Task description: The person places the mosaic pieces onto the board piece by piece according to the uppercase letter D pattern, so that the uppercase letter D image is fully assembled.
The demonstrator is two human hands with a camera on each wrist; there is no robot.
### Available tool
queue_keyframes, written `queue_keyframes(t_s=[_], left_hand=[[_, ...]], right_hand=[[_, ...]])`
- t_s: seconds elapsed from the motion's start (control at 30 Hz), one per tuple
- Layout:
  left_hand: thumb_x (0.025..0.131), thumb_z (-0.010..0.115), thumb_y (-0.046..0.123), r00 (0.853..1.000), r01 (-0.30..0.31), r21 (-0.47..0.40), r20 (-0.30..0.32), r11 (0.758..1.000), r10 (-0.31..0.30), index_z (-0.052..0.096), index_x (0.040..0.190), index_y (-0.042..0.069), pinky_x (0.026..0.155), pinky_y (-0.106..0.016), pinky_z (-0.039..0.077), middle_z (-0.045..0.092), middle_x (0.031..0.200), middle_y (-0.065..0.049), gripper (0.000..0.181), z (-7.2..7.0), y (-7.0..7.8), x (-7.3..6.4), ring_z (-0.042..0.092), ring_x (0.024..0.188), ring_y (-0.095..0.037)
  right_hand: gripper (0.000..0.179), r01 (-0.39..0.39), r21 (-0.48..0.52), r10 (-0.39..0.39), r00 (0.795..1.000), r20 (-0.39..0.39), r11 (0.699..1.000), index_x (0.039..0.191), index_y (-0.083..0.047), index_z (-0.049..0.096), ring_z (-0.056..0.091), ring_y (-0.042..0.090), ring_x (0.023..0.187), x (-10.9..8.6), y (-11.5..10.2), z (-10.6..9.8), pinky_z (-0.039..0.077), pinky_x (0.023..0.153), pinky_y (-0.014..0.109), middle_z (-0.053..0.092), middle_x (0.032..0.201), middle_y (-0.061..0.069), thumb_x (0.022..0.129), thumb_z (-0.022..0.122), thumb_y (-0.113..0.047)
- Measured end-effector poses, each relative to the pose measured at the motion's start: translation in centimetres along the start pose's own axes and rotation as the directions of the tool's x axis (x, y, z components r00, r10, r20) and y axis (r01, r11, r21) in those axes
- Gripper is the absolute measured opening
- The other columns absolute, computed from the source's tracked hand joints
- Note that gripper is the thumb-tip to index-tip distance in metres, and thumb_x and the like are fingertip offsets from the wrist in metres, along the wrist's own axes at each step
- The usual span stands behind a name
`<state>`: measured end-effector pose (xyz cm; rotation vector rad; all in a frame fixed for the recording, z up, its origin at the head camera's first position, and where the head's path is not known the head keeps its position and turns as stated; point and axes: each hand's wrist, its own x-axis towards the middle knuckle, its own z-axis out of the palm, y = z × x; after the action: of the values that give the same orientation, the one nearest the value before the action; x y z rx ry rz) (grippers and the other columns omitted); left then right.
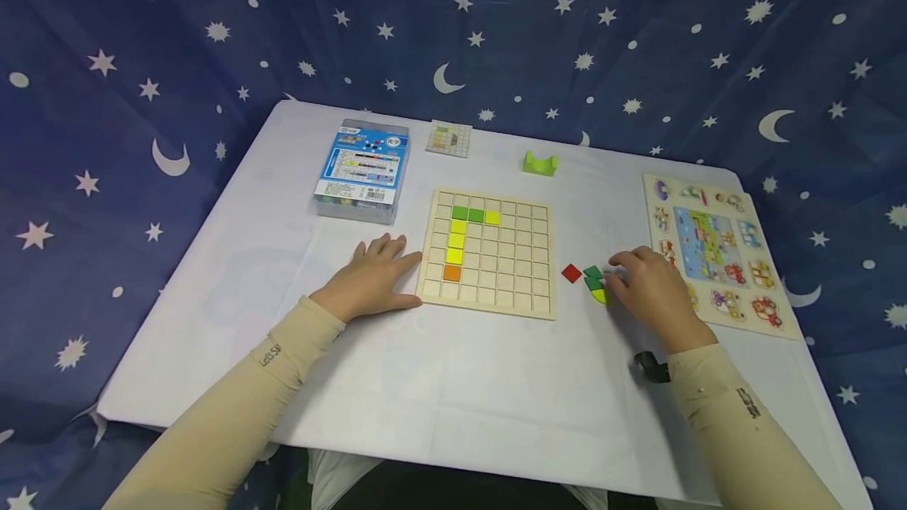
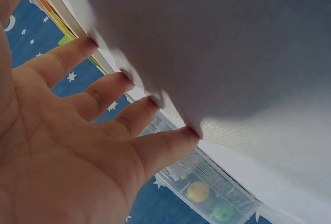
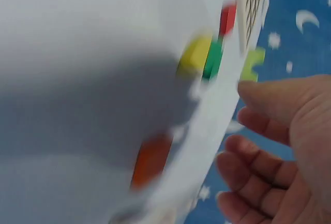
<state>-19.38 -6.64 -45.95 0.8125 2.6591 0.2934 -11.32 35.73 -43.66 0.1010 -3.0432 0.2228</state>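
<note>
Now the left hand (image 1: 370, 280) rests open and spread at the left edge of the board (image 1: 505, 278), thumb by its near left corner, while the right hand (image 1: 655, 297) hovers loosely bent, thumb and fingers apart and gripping nothing, off its right edge near one puzzle (image 1: 716, 301). Seven blocks (image 1: 457, 241) sit on the board's left half: four yellow, two green, one orange. Five loose pieces (image 1: 593, 283) lie beyond the board's right edge: one red, two green, one yellow and one orange, the last seen only from the right wrist.
</note>
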Motion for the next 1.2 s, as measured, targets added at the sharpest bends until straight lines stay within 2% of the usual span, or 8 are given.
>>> queue_keyframes(t_s=[0.1, 0.23, 0.37, 0.57, 0.73, 0.9, 1.03, 1.2], left_hand=[[0.085, 0.068, 0.06, 1.0, -0.004, 0.001, 0.002, 1.0, 0.004, 0.041, 0.152, 0.018, 0.115, -0.066, 0.015, 0.026, 0.161, -0.018, 0.083, 0.1, 0.0, 0.0, 0.015, 0.149, -0.042], [0.085, 0.067, 0.06, 1.0, -0.002, 0.004, -0.007, 1.0, 0.002, 0.041, 0.152, 0.019, 0.115, -0.066, 0.015, 0.026, 0.161, -0.017, 0.083, 0.1, -0.1, 0.1, 0.016, 0.149, -0.041], [0.085, 0.068, 0.06, 1.0, -0.002, 0.0, -0.014, 1.0, 0.002, 0.042, 0.152, 0.018, 0.115, -0.066, 0.015, 0.026, 0.161, -0.018, 0.083, -0.1, -0.2, 0.1, 0.017, 0.149, -0.041], [0.085, 0.068, 0.06, 1.0, -0.009, -0.003, -0.015, 1.0, 0.009, 0.042, 0.152, 0.018, 0.115, -0.066, 0.016, 0.027, 0.161, -0.018, 0.083, 0.0, -0.2, 0.0, 0.017, 0.149, -0.042], [0.086, 0.067, 0.061, 1.0, -0.007, 0.0, -0.012, 1.0, 0.007, 0.041, 0.152, 0.018, 0.115, -0.066, 0.015, 0.026, 0.161, -0.017, 0.083, 0.0, -0.1, 0.0, 0.016, 0.149, -0.041], [0.086, 0.067, 0.06, 1.0, 0.004, -0.006, -0.003, 1.0, -0.004, 0.041, 0.153, 0.019, 0.116, -0.065, 0.013, 0.025, 0.161, -0.017, 0.083, -0.1, -0.2, 0.0, 0.015, 0.15, -0.041], [0.086, 0.066, 0.061, 1.0, 0.011, -0.006, 0.01, 1.0, -0.011, 0.04, 0.153, 0.02, 0.116, -0.065, 0.012, 0.024, 0.162, -0.017, 0.083, -0.1, -0.2, 0.0, 0.013, 0.15, -0.041], [0.086, 0.066, 0.06, 1.0, 0.007, -0.013, 0.012, 1.0, -0.007, 0.04, 0.153, 0.02, 0.116, -0.065, 0.012, 0.024, 0.162, -0.016, 0.083, -0.1, -0.1, 0.0, 0.013, 0.15, -0.04]], right_hand=[[0.036, -0.12, -0.02, 0.121, 0.985, 0.125, 0.993, 0.114, 0.002, 0.065, 0.06, 0.046, 0.095, -1.3, 1.9, -0.8, 0.048, 0.08, 0.06, 0.061, 0.106, 0.027, 0.09, 0.072, -0.025], [0.037, -0.17, -0.024, 0.171, 0.96, 0.221, 0.985, 0.108, 0.002, 0.065, 0.06, 0.04, 0.085, -2.0, 3.2, -1.1, 0.047, 0.072, 0.055, 0.063, 0.099, 0.023, 0.09, 0.072, -0.03], [0.03, -0.165, -0.018, 0.164, 0.955, 0.248, 0.986, 0.103, 0.001, 0.066, 0.059, 0.031, 0.078, -2.0, 3.4, -0.6, 0.047, 0.068, 0.049, 0.064, 0.092, 0.018, 0.092, 0.071, -0.026], [0.026, -0.194, 0.014, 0.183, 0.944, 0.274, 0.981, 0.106, 0.003, 0.065, 0.059, 0.032, 0.081, -2.0, 3.2, -0.2, 0.048, 0.072, 0.048, 0.063, 0.094, 0.019, 0.092, 0.07, -0.018], [0.024, -0.196, 0.047, 0.179, 0.953, 0.246, 0.98, 0.107, 0.004, 0.064, 0.059, 0.031, 0.083, -1.8, 2.4, -0.4, 0.048, 0.074, 0.048, 0.064, 0.096, 0.02, 0.092, 0.07, -0.015], [0.026, -0.135, 0.096, 0.116, 0.976, 0.184, 0.986, 0.11, 0.005, 0.066, 0.062, 0.032, 0.087, -0.3, -0.1, -0.5, 0.051, 0.077, 0.049, 0.065, 0.1, 0.021, 0.091, 0.071, -0.013], [0.025, -0.014, 0.105, -0.001, 0.991, 0.134, 0.994, 0.107, 0.004, 0.068, 0.064, 0.032, 0.088, 1.3, -3.2, 0.3, 0.052, 0.08, 0.048, 0.067, 0.101, 0.019, 0.089, 0.074, -0.012], [0.024, 0.148, 0.1, -0.159, 0.981, 0.107, 0.984, 0.105, -0.003, 0.071, 0.064, 0.026, 0.088, 2.9, -7.7, 1.8, 0.05, 0.083, 0.046, 0.068, 0.097, 0.01, 0.087, 0.077, -0.018]])
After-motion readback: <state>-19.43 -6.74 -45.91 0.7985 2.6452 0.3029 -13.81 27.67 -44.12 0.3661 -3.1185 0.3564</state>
